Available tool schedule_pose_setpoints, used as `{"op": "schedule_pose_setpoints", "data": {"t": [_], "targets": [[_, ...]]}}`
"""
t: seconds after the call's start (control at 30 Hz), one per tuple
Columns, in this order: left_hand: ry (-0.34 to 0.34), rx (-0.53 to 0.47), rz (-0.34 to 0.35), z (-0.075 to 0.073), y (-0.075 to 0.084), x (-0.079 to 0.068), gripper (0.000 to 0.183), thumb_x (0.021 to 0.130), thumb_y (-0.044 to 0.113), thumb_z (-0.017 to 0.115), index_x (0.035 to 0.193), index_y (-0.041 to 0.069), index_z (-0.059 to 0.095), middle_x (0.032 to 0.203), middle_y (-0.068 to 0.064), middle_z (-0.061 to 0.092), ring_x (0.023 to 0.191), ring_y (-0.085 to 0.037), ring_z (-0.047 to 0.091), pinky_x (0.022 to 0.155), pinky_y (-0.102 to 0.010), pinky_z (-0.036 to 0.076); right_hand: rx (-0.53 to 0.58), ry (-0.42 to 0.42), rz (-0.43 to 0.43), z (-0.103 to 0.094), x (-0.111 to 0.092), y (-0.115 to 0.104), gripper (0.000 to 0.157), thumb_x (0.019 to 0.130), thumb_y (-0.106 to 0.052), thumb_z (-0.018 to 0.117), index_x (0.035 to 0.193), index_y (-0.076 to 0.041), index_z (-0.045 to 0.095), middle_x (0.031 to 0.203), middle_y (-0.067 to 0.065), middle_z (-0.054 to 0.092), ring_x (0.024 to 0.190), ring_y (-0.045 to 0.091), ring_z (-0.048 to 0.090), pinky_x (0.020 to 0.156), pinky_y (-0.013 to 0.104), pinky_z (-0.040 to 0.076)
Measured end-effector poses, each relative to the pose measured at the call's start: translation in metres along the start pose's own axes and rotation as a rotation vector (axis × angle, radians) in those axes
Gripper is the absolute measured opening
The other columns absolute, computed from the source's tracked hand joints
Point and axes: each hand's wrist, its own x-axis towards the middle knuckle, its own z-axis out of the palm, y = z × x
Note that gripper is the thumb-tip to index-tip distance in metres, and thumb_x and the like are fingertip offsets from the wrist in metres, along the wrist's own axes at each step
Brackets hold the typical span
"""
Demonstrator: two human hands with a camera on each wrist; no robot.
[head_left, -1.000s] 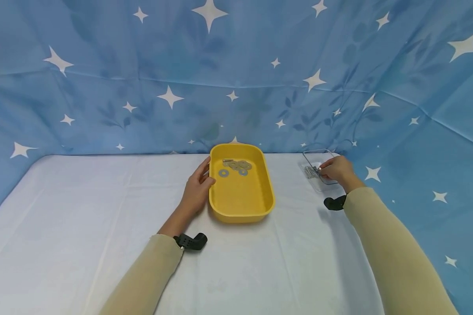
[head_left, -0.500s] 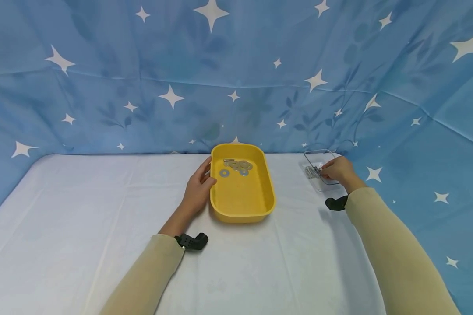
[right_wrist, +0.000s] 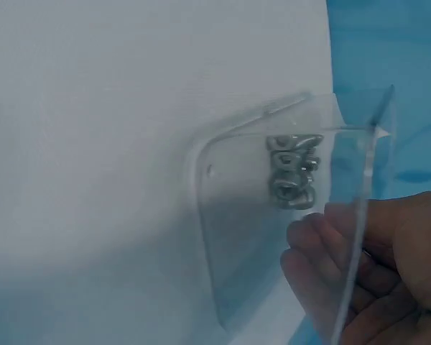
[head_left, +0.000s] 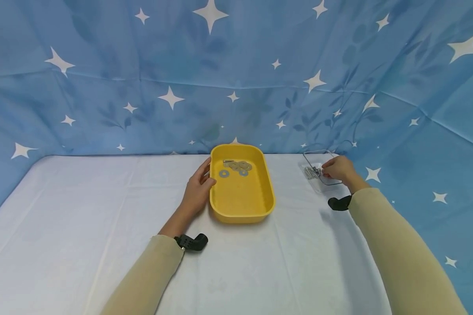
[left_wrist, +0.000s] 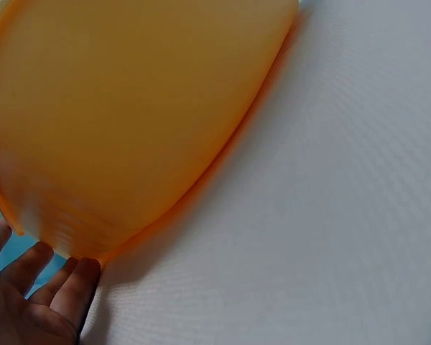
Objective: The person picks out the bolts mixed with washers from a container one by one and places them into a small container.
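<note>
My left hand holds the left side of a yellow tray, thumb at its rim and fingers along the outer wall. In the left wrist view those fingers lie against the tray's wall. Flat washers and a screw lie at the tray's far end. My right hand reaches into a clear plastic box at the right. Its slightly bent fingers are close beside a row of rounded silvery metal pieces, and nothing shows between them.
A white cloth covers the table under the tray and box. Behind and to the right hangs a blue curtain with white stars, close to the box. The box has a raised transparent wall beside my right hand.
My right hand has drawn slightly to the right, so the metal pieces by its fingertips show more. My left hand and the tray stay in place.
</note>
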Motion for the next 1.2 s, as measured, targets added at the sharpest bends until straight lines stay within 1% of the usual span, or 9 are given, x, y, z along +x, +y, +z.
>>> {"op": "schedule_pose_setpoints", "data": {"t": [0.1, 0.17, 0.27, 0.4, 0.47, 0.6, 0.8, 0.97, 1.2], "targets": [[-0.002, 0.005, 0.001, 0.000, 0.000, -0.001, 0.072, 0.094, 0.016, 0.049, 0.160, 0.034, 0.028, 0.164, -0.004, 0.036, 0.149, -0.026, 0.041, 0.123, -0.043, 0.037, 0.008, 0.004, -0.036, -0.006, -0.005, -0.006, 0.040, 0.100, -0.014, 0.057, 0.128, 0.013, 0.062, 0.104, 0.022, 0.075, 0.100, 0.038, 0.070, 0.091, 0.049, 0.059], [0.000, 0.008, 0.001, 0.000, 0.000, -0.001, 0.071, 0.094, 0.017, 0.049, 0.160, 0.034, 0.028, 0.164, -0.004, 0.037, 0.149, -0.026, 0.041, 0.123, -0.043, 0.037, 0.012, 0.000, -0.059, -0.010, -0.009, -0.014, 0.042, 0.102, -0.017, 0.054, 0.132, 0.012, 0.059, 0.115, 0.027, 0.071, 0.110, 0.042, 0.067, 0.097, 0.054, 0.056], [0.003, 0.010, 0.001, -0.001, 0.000, -0.002, 0.071, 0.094, 0.017, 0.049, 0.160, 0.034, 0.028, 0.164, -0.004, 0.037, 0.149, -0.026, 0.041, 0.122, -0.043, 0.037, 0.008, -0.010, -0.081, -0.013, -0.015, -0.033, 0.046, 0.104, -0.021, 0.051, 0.137, 0.009, 0.057, 0.128, 0.029, 0.064, 0.118, 0.043, 0.063, 0.103, 0.055, 0.053], [0.004, 0.007, 0.005, -0.002, -0.001, -0.001, 0.071, 0.094, 0.017, 0.049, 0.160, 0.033, 0.028, 0.164, -0.005, 0.037, 0.149, -0.027, 0.041, 0.122, -0.044, 0.038, 0.011, -0.017, -0.098, -0.013, -0.022, -0.062, 0.048, 0.104, -0.026, 0.051, 0.141, 0.005, 0.055, 0.134, 0.028, 0.062, 0.123, 0.041, 0.061, 0.104, 0.052, 0.052], [0.004, 0.007, 0.002, -0.003, -0.001, -0.001, 0.071, 0.094, 0.017, 0.049, 0.160, 0.033, 0.028, 0.164, -0.005, 0.037, 0.149, -0.027, 0.042, 0.122, -0.044, 0.038, 0.024, -0.029, -0.107, -0.012, -0.026, -0.076, 0.050, 0.104, -0.028, 0.052, 0.143, 0.003, 0.054, 0.136, 0.027, 0.061, 0.126, 0.040, 0.060, 0.106, 0.052, 0.052], [0.000, 0.007, -0.005, -0.002, 0.000, -0.002, 0.071, 0.095, 0.017, 0.049, 0.160, 0.034, 0.027, 0.164, -0.005, 0.037, 0.149, -0.026, 0.042, 0.122, -0.044, 0.038, 0.115, -0.074, -0.116, -0.006, -0.032, -0.103, 0.050, 0.103, -0.026, 0.054, 0.145, 0.000, 0.052, 0.141, 0.025, 0.059, 0.128, 0.037, 0.059, 0.109, 0.048, 0.051], [-0.003, 0.003, 0.006, 0.000, 0.000, -0.002, 0.071, 0.095, 0.016, 0.049, 0.161, 0.032, 0.027, 0.163, -0.007, 0.038, 0.148, -0.028, 0.043, 0.121, -0.044, 0.040, 0.196, -0.096, -0.125, 0.010, -0.036, -0.134, 0.048, 0.102, -0.026, 0.058, 0.143, -0.002, 0.055, 0.140, 0.021, 0.060, 0.123, 0.032, 0.062, 0.108, 0.041, 0.054], [-0.006, -0.014, 0.008, 0.001, -0.001, -0.001, 0.072, 0.094, 0.017, 0.049, 0.161, 0.031, 0.028, 0.163, -0.007, 0.038, 0.148, -0.028, 0.043, 0.121, -0.045, 0.040, 0.235, -0.108, -0.137, 0.025, -0.034, -0.153, 0.046, 0.101, -0.024, 0.059, 0.141, -0.002, 0.058, 0.138, 0.018, 0.061, 0.120, 0.030, 0.063, 0.105, 0.039, 0.055], [0.000, -0.015, 0.001, 0.000, -0.001, -0.001, 0.071, 0.094, 0.017, 0.049, 0.160, 0.032, 0.029, 0.163, -0.006, 0.038, 0.148, -0.026, 0.043, 0.121, -0.044, 0.040, 0.326, -0.110, -0.174, 0.047, -0.028, -0.175, 0.046, 0.100, -0.020, 0.060, 0.140, 0.002, 0.057, 0.138, 0.021, 0.062, 0.123, 0.033, 0.064, 0.107, 0.040, 0.054]]}}
